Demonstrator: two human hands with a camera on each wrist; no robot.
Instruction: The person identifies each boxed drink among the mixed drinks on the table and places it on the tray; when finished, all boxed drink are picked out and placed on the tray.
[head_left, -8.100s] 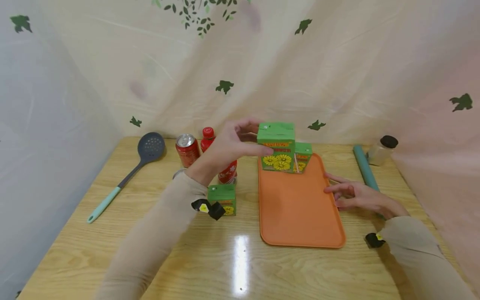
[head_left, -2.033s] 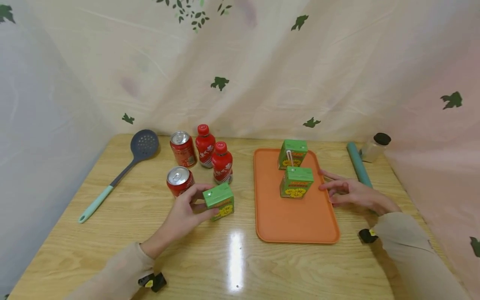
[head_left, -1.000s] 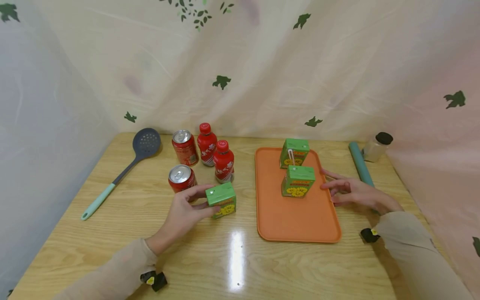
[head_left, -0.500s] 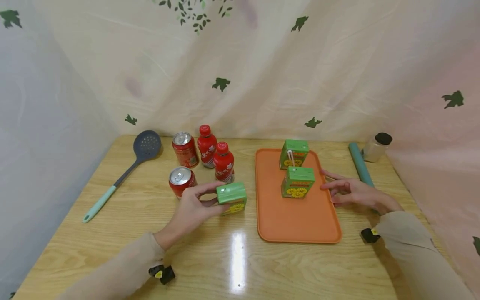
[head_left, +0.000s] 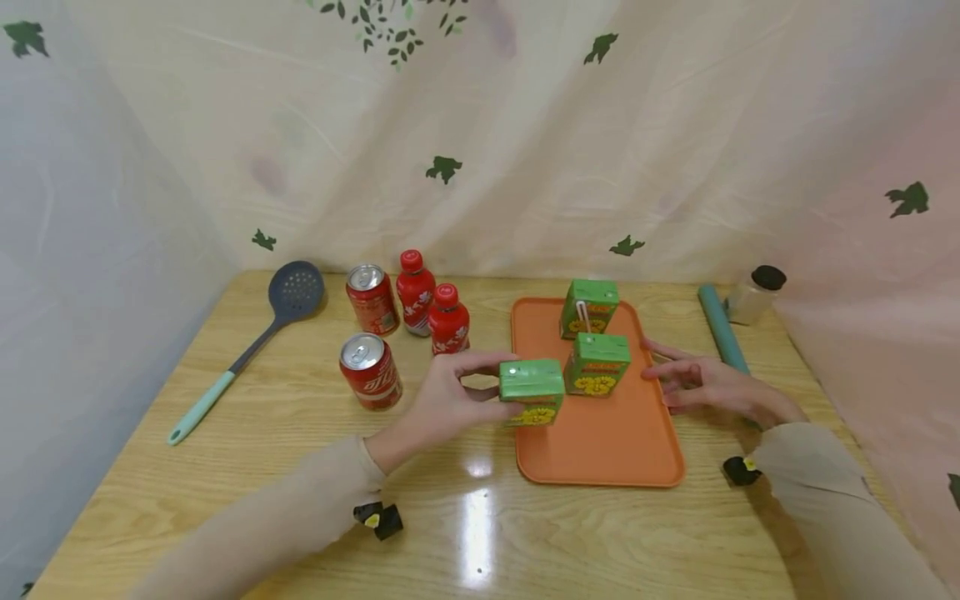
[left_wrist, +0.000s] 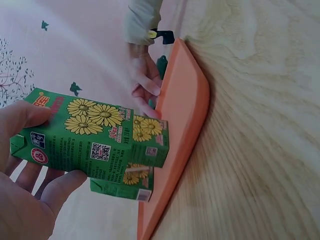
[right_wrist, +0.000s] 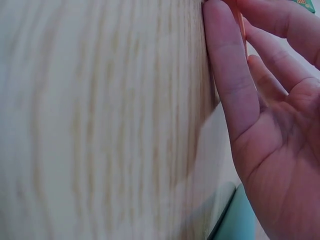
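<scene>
My left hand (head_left: 457,400) grips a green drink carton (head_left: 531,393) with yellow flowers, its thumb on the front face. In the left wrist view this carton (left_wrist: 80,132) hangs apart from the tray surface. It is over the left edge of the orange tray (head_left: 600,450). Two similar cartons stand upright on the tray: a near carton (head_left: 598,365) and, behind it, a far carton (head_left: 589,308) with a white straw on its front. At the tray's right edge my right hand (head_left: 708,387) touches the rim with loosely extended fingers; the right wrist view shows its thumb (right_wrist: 232,75) along the rim.
Left of the tray stand two red bottles (head_left: 448,323) (head_left: 415,292) and two red cans (head_left: 371,373) (head_left: 371,300). A slotted skimmer (head_left: 277,321) lies at far left. Right of the tray are a teal roll (head_left: 723,329) and a black-lidded jar (head_left: 753,296). A cloth hangs behind the table.
Earlier my left hand brought one carton to the tray and let go. It then took hold of another by the near can and has carried it right, over the tray edge. My right hand stays put.
</scene>
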